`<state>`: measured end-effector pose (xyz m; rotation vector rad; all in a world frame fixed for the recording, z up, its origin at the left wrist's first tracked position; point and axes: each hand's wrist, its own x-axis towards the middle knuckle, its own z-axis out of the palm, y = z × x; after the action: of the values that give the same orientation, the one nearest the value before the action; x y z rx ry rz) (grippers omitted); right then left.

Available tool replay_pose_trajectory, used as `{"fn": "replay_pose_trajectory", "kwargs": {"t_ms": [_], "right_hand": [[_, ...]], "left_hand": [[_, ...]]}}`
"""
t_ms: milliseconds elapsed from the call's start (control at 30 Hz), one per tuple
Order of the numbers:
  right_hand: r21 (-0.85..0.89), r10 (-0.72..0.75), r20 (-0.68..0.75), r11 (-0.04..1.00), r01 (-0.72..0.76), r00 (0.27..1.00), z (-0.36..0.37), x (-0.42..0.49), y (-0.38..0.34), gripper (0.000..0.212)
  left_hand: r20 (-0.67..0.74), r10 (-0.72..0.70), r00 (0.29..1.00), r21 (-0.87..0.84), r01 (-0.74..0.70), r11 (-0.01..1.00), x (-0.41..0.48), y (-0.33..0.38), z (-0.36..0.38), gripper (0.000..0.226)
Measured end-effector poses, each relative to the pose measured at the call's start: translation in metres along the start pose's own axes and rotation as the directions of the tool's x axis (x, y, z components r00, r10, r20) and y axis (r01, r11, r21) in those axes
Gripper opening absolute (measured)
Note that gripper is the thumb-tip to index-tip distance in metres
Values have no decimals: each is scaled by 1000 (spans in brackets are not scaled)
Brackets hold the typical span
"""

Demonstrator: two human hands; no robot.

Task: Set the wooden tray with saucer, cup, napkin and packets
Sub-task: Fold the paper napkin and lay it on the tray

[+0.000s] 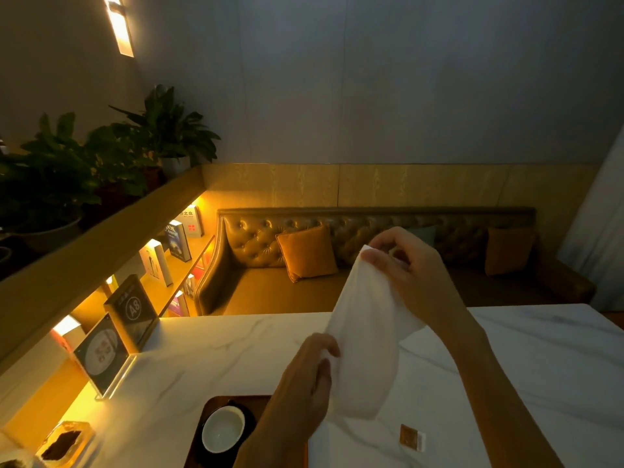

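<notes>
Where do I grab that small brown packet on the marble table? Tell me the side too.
Take the packet by its two long edges, fingers coming straight down from above. It lies flat and alone on the table, right of the wooden tray, with nothing crowding its sides.

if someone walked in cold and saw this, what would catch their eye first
Most likely the white napkin, held up in mid-air over the marble table at centre frame, pinched at its top by the right hand and at its lower edge by the left hand. Next, the white cup on its dark saucer on the wooden tray at the bottom edge, and the small packets lying on the table to the tray's right.
</notes>
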<state>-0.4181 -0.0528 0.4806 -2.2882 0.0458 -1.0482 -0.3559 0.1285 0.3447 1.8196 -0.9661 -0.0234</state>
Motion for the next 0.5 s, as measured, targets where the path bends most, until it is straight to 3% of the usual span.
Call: {"fn": "replay_pose_trajectory", "kwargs": {"t_ms": [67,167,333,433,500], "right_hand": [[-1,-17,50,1000,18,999,-1,2,-3,17],[-6,-37,143,999,38,989,-2,7,-8,15],[-56,-62,162,996,72,985,-13,7,-6,16],[-40,1,45,999,0,999,-31,2,6,17],[4,50,-35,999,-50,998,-41,-2,17,19]], "left_hand": [[80,-117,990,-80,124,989,-1,-8,15,20],[174,-240,955,-100,259,961,1,-19,30,38],[218,-192,957,-49,207,977,7,-20,32,16],[200,-141,970,-127,168,977,12,-25,10,9],[226,-105,969,-235,159,959,13,-24,-7,18]]}}
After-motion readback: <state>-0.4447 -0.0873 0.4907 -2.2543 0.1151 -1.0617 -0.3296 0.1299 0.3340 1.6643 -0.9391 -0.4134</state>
